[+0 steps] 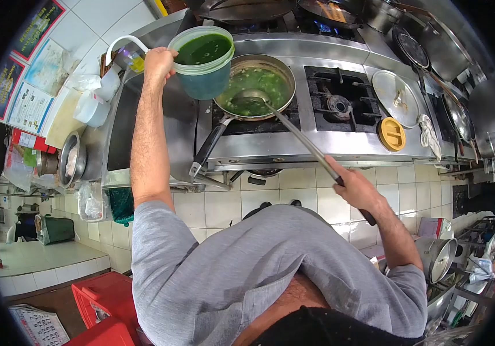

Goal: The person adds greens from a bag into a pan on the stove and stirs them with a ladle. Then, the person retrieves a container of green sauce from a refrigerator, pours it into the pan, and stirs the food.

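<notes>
My left hand [158, 64] grips the rim of a clear plastic tub [204, 78] holding dark green liquid. The tub is held up beside and slightly over the left edge of a frying pan [292, 81]. Green liquid with pale chunks [259, 81] fills the pan, which sits on the stove with its handle pointing down left. Closed around the long handle of a metal ladle [302, 138] is my right hand [356, 187]. The ladle's bowl [250, 96] rests in the green liquid.
Right of the pan is a bare burner [340, 105], then a round lid [394, 95], a yellow disc [392, 134] and a white cloth [429, 137]. More pans [331, 12] stand behind over blue flames. A metal bowl [72, 160] is at the left.
</notes>
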